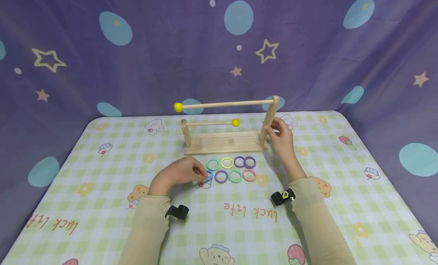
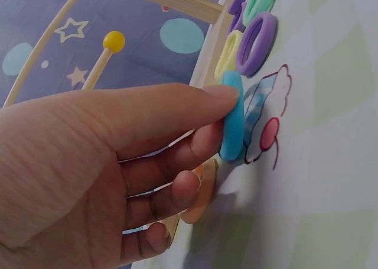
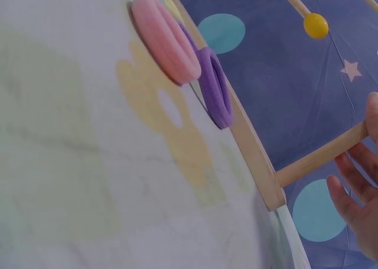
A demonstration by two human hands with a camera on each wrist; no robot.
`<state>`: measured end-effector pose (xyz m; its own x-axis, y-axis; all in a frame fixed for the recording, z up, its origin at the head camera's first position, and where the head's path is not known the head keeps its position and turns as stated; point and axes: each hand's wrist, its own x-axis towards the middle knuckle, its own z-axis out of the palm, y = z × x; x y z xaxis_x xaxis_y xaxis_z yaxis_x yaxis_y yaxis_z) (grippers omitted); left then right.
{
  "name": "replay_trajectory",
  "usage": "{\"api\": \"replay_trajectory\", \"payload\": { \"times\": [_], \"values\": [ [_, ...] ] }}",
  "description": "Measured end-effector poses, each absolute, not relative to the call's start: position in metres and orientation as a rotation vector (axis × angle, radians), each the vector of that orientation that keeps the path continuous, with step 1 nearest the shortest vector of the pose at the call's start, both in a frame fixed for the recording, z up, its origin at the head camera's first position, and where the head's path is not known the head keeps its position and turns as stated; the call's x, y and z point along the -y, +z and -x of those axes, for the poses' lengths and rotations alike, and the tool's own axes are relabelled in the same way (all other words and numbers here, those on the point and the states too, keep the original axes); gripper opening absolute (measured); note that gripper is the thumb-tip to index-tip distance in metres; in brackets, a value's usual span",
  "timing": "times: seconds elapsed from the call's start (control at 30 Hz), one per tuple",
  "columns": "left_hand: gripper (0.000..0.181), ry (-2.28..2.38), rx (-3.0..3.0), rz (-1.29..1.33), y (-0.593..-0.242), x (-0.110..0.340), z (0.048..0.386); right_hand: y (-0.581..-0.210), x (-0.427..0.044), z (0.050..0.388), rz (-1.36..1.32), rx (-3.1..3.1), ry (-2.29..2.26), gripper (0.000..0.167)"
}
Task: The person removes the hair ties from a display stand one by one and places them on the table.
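Observation:
My left hand (image 1: pixel 181 171) pinches a blue hair tie (image 2: pixel 233 118) between thumb and forefinger, its edge close to the tablecloth. The tie stands nearly upright in the left wrist view, and whether it touches the cloth I cannot tell. My right hand (image 1: pixel 282 137) holds the taller right post (image 1: pixel 269 118) of a wooden stand (image 1: pixel 222 143), thumb in front and fingers partly hidden behind. Two bare rods with yellow ball ends run across the stand, a long upper rod (image 1: pixel 226 104) and a short lower rod (image 1: pixel 208 124).
Before the stand lie several hair ties in two rows, among them a yellow one (image 1: pixel 227 157), a pink one (image 1: pixel 249 180) and a purple one (image 1: pixel 221 182). A checked tablecloth (image 1: pixel 222 227) covers the table. Behind it hangs a purple curtain (image 1: pixel 154 67).

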<state>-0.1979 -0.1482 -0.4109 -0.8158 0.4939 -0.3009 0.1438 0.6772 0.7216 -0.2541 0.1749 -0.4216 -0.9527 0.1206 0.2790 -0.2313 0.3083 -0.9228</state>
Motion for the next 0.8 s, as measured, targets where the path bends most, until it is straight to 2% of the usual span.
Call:
{"api": "replay_trajectory", "payload": {
  "times": [0.17, 0.4, 0.6, 0.8],
  "values": [
    [0.006, 0.968, -2.43, -0.472, -0.411, 0.148, 0.198, -0.442, -0.182, 0.268, -0.088, 2.286, 1.688, 0.044],
    [0.015, 0.993, -2.55, -0.496, -0.411, 0.151, 0.202, -0.444, -0.182, 0.271, -0.111, 2.284, 1.694, 0.044],
    [0.023, 1.074, -2.59, -0.526, -0.414, 0.152, 0.197, -0.436, -0.188, 0.267, -0.142, 2.386, 1.68, 0.046],
    [0.022, 1.05, -2.735, -0.45, -0.41, 0.159, 0.181, -0.423, -0.198, 0.249, -0.238, 2.541, 1.604, 0.056]
  ]
}}
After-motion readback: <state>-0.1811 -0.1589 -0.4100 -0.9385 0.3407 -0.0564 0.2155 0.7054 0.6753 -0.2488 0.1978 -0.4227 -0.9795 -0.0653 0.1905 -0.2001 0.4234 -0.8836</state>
